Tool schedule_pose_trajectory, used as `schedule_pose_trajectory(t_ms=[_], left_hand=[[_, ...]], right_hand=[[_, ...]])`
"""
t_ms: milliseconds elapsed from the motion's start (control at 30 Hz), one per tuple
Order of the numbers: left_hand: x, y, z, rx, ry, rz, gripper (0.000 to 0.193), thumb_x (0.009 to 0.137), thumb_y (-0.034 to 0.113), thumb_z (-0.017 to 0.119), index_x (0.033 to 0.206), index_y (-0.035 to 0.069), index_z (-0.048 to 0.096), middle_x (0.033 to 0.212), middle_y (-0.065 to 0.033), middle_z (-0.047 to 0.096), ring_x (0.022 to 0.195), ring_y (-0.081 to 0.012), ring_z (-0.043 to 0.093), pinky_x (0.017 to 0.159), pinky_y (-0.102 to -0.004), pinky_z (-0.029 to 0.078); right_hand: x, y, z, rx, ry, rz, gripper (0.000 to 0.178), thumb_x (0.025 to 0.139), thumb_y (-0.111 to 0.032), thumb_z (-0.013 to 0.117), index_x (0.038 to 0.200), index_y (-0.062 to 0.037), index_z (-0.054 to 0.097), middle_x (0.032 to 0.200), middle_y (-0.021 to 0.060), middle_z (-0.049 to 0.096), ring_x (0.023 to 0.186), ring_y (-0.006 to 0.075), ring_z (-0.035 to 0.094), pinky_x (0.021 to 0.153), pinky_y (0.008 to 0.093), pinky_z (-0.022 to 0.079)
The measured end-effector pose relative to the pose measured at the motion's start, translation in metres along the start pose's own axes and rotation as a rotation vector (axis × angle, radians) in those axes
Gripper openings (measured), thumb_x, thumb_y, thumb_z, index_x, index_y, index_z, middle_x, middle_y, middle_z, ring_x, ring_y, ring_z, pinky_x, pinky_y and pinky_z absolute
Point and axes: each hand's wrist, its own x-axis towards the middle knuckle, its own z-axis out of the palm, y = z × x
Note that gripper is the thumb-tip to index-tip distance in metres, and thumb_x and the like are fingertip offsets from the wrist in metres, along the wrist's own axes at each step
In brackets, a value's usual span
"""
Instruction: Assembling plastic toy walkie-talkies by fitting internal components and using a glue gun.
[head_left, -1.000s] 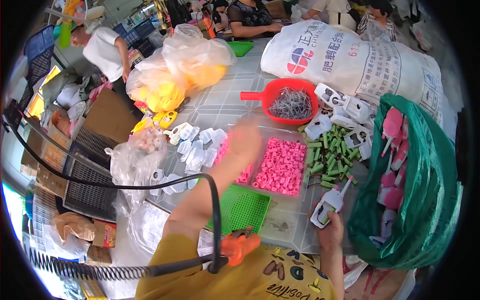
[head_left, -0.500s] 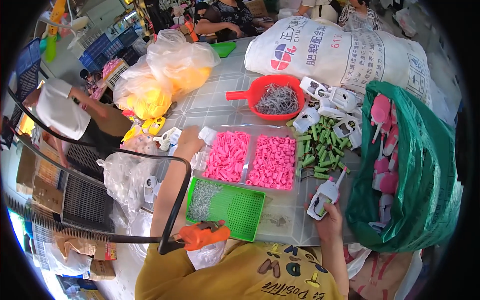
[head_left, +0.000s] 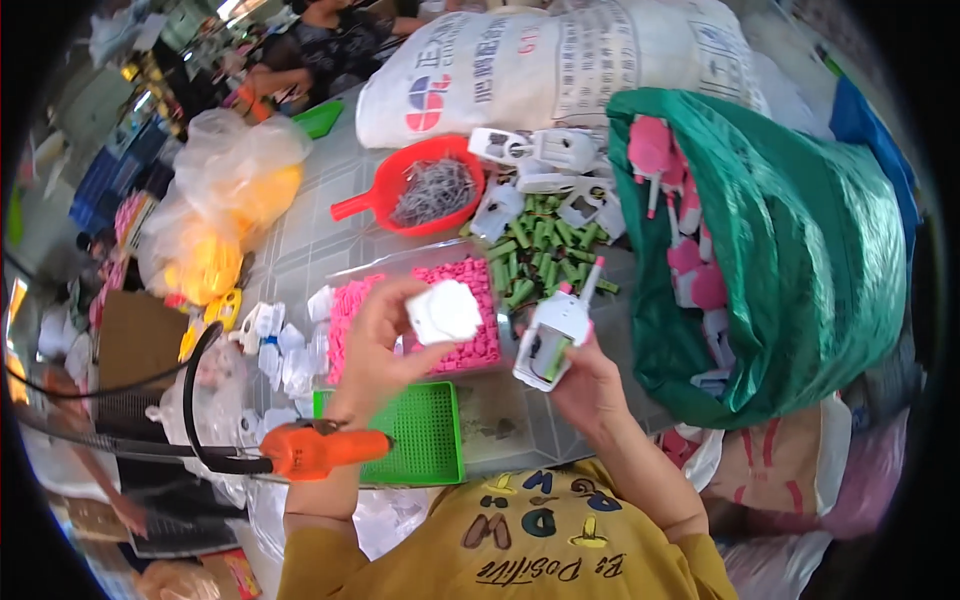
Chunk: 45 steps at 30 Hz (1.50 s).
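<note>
In front of the pink parts, my left hand (head_left: 372, 352) pinches a white plastic cover-like piece (head_left: 443, 312) between thumb and fingers. My right hand (head_left: 590, 388) grips a white plastic housing (head_left: 548, 342) with its hollow side up. A green cylinder shows inside the housing, and a pink-tipped stem sticks out of its far end. The two pieces are apart. Beyond them lies a heap of green cylinders (head_left: 545, 245). My left hand partly hides the clear tray (head_left: 345, 268) of small pink plastic parts.
An orange tool (head_left: 322, 450) on a black hose hangs over my left forearm, near a green perforated basket (head_left: 440, 425). Farther back are a red scoop (head_left: 398, 160) of screws, white housings (head_left: 565, 150) and a white sack (head_left: 560, 65). A green bag (head_left: 790, 240) of pink-and-white pieces stands right.
My left hand has come from the tray's far left to the middle, now with the white piece. My right hand still holds the housing. The whole view has shifted.
</note>
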Motion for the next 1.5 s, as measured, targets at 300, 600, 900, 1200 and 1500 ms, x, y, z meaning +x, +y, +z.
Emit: schedule_pose_trajectory(t_ms=[300, 600, 900, 1200, 1500], left_hand=[[-0.013, -0.009, 0.075, 0.251, -0.027, 0.268, 0.049, 0.070, 0.008, 0.090, 0.113, 0.002, 0.066, 0.119, -0.0164, 0.065, 0.111, -0.0308, 0.063, 0.092, -0.0391, 0.052], [-0.028, -0.011, 0.099, 0.337, 0.139, 0.259, 0.048, 0.069, 0.009, 0.091, 0.110, 0.002, 0.067, 0.117, -0.0163, 0.066, 0.108, -0.0305, 0.066, 0.092, -0.0393, 0.053], [-0.033, -0.011, 0.106, 0.394, 0.052, 0.166, 0.055, 0.068, 0.011, 0.092, 0.117, 0.003, 0.069, 0.119, -0.0144, 0.066, 0.110, -0.0278, 0.066, 0.093, -0.0371, 0.054], [-0.025, -0.031, 0.023, -0.063, -0.095, -0.197, 0.068, 0.075, 0.028, 0.089, 0.130, 0.000, 0.062, 0.120, -0.0166, 0.068, 0.113, -0.0248, 0.066, 0.102, -0.0400, 0.052], [-0.120, 0.036, -0.051, -0.386, -0.180, -0.066, 0.070, 0.071, 0.032, 0.093, 0.121, -0.008, 0.065, 0.115, -0.0241, 0.067, 0.103, -0.0323, 0.067, 0.088, -0.0432, 0.054]], right_hand=[[0.005, 0.008, 0.013, 0.142, 0.059, -0.083, 0.056, 0.101, -0.041, 0.051, 0.147, -0.0080, 0.045, 0.147, 0.0119, 0.054, 0.139, 0.0314, 0.049, 0.118, 0.0502, 0.035], [0.003, 0.012, 0.013, 0.072, 0.026, -0.116, 0.059, 0.100, -0.042, 0.051, 0.145, -0.0051, 0.044, 0.145, 0.0135, 0.054, 0.138, 0.0323, 0.049, 0.115, 0.0505, 0.039], [-0.015, 0.006, 0.016, -0.043, 0.058, -0.183, 0.056, 0.096, -0.023, 0.062, 0.145, -0.0097, 0.037, 0.141, 0.0148, 0.052, 0.133, 0.0314, 0.053, 0.110, 0.0497, 0.046], [-0.016, -0.004, -0.015, -0.235, 0.307, -0.208, 0.072, 0.082, 0.010, 0.070, 0.143, -0.0101, 0.038, 0.134, 0.0080, 0.055, 0.123, 0.0247, 0.058, 0.104, 0.0406, 0.050], [-0.041, 0.011, -0.039, -1.062, 0.471, -0.204, 0.077, 0.072, 0.005, 0.085, 0.133, 0.0036, 0.038, 0.120, 0.0157, 0.062, 0.110, 0.0237, 0.066, 0.092, 0.0338, 0.055]])
